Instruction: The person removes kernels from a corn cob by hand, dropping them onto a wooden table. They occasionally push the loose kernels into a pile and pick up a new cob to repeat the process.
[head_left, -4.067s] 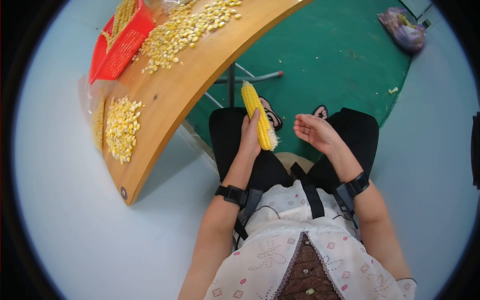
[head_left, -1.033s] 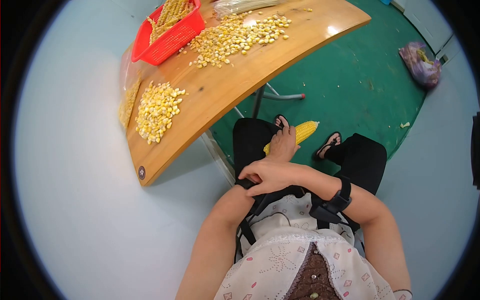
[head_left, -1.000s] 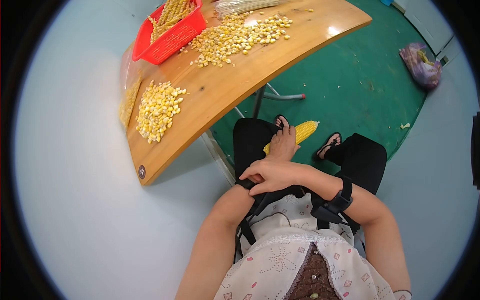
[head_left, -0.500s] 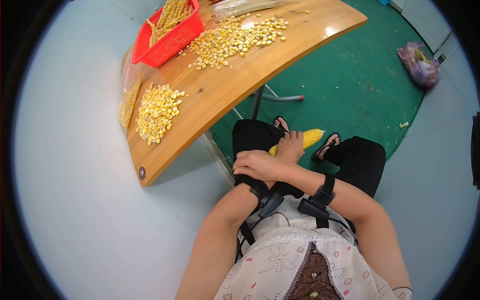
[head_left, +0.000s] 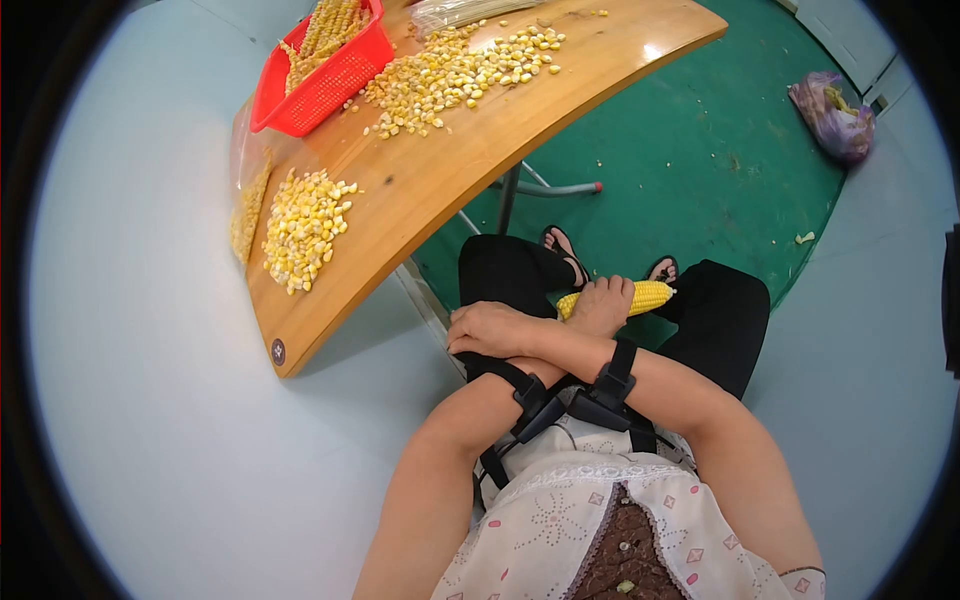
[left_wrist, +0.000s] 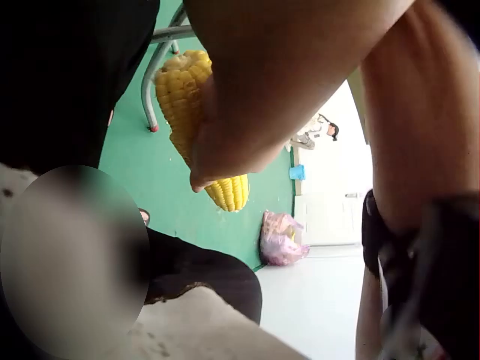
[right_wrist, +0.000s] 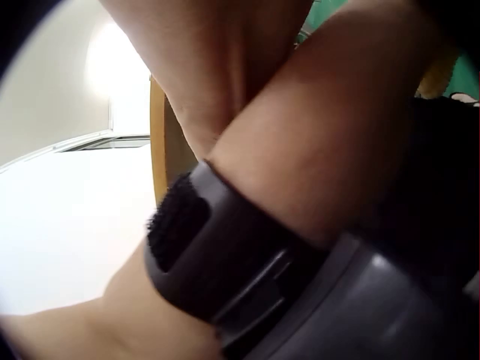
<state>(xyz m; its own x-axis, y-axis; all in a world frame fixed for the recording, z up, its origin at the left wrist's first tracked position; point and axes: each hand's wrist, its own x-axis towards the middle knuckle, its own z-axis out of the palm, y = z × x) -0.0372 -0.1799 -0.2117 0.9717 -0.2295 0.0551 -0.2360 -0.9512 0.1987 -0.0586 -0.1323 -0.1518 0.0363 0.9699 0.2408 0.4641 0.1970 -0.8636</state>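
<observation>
In the head view the forearms cross, the right one over the left. The left hand [head_left: 602, 304] grips a yellow corn cob [head_left: 652, 297] above the lap, its pale tip pointing right. The left wrist view shows the left hand [left_wrist: 240, 142] wrapped round the cob [left_wrist: 178, 101], which sticks out at both ends. Over the thigh at the left lies the right hand [head_left: 488, 328], back up, its fingers loosely bent and partly hidden; no object shows in it. The strapped left forearm fills much of the right wrist view.
On the wooden table [head_left: 400, 195] lie a small kernel pile [head_left: 305, 228], a wider kernel spread [head_left: 440, 85], a red basket [head_left: 335, 88] with cobs, and clear bags. A tied plastic bag [head_left: 835, 120] sits on the green floor [head_left: 700, 180].
The arms were apart earlier, then crossed. The right hand has slid left off the left wrist's strap. The left hand has moved right with the cob, which now lies flatter across the view.
</observation>
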